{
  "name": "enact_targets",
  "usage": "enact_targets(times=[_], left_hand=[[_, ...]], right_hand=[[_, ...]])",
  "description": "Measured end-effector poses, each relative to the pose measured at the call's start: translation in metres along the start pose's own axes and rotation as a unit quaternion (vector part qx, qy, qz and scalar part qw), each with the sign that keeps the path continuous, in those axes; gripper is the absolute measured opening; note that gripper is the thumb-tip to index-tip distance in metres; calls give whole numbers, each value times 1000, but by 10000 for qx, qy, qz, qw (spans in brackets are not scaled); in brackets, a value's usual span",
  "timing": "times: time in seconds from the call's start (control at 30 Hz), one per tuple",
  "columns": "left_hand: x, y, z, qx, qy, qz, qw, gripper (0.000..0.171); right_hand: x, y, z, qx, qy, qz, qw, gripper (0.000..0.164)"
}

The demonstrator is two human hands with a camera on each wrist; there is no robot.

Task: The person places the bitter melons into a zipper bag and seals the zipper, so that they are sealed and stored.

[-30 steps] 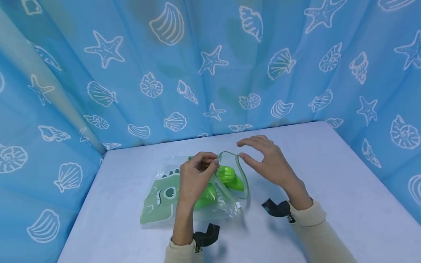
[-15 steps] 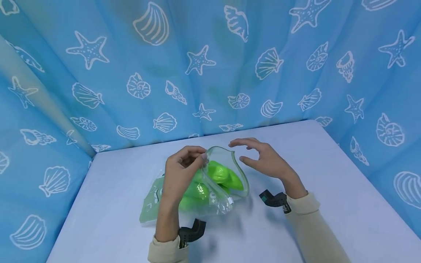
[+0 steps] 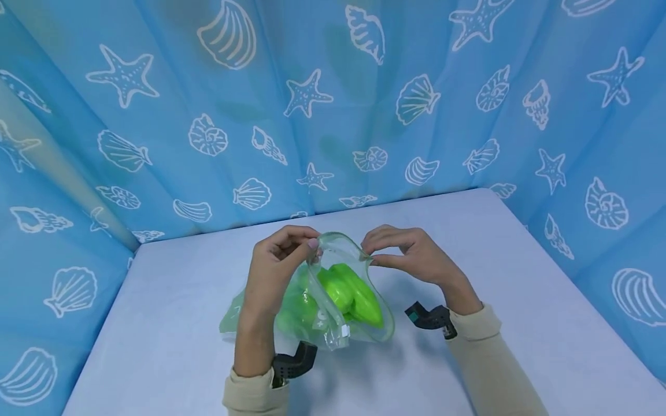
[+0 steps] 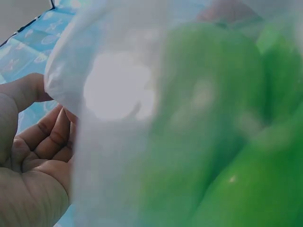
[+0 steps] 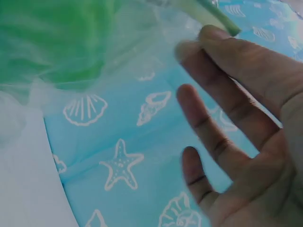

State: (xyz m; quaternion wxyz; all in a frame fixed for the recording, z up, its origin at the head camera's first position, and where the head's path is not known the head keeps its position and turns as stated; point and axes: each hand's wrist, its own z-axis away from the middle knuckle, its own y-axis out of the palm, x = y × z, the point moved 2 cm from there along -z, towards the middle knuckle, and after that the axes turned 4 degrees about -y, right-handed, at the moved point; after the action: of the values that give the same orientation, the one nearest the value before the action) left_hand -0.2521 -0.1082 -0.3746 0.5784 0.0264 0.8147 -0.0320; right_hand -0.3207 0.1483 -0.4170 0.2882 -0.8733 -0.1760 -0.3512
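My left hand (image 3: 265, 274) and right hand (image 3: 413, 254) each pinch the mouth of the clear bag (image 3: 326, 297); inside, the front green pepper (image 3: 366, 297) slants toward my near right, closer to my right fingertips.

The bag (image 3: 329, 301) is formed of glossy, transparent plastic; smooth, shiny surfaces are shown by the green objects (image 3: 364, 300). The tabletop (image 3: 171, 312) is finished matt; the curtain (image 3: 333, 133) is made of softly creased cloth.
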Motion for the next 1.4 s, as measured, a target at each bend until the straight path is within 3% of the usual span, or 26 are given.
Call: enact_targets(times=[0.13, 0.27, 0.4, 0.57, 0.7, 0.87, 0.93, 1.0, 1.17, 1.27, 1.4], left_hand=[[-4, -5, 1, -61, 12, 224, 9997, 18], [-9, -9, 5, -193, 25, 38, 9998, 19], [-16, -12, 9, -191, 170, -397, 9989, 21], [-29, -2, 16, 452, 581, -996, 9923, 41], [-40, 18, 29, 1032, 826, -1765, 9754, 75], [-50, 41, 45, 1501, 1041, -3097, 9331, 103], [-51, 41, 49, 1405, 972, -3640, 9156, 104], [-51, 35, 50, 1222, 748, -3907, 9093, 98], [-44, 14, 42, 634, 249, -3936, 9167, 75], [-39, 1, 37, 213, 322, -4016, 9150, 57], [-34, -16, 31, -676, 617, -3979, 9128, 31]], right_hand=[[12, 2, -6, -504, -413, 163, 9977, 30], [29, 2, -9, -1400, -825, 491, 9855, 30], [48, 0, -8, -2212, -966, 914, 9661, 27], [66, -10, 3, -3147, -745, 1580, 9330, 20], [76, -19, 11, -3613, -514, 1990, 9095, 17], [84, -25, 15, -3862, -433, 2184, 8951, 14], [85, -26, 15, -3862, -420, 2219, 8943, 14], [86, -27, 14, -3858, -408, 2262, 8935, 14], [88, -27, 14, -3857, -389, 2241, 8941, 15], [88, -27, 14, -3833, -333, 2286, 8943, 17], [87, -28, 16, -3770, -348, 2456, 8924, 20]])
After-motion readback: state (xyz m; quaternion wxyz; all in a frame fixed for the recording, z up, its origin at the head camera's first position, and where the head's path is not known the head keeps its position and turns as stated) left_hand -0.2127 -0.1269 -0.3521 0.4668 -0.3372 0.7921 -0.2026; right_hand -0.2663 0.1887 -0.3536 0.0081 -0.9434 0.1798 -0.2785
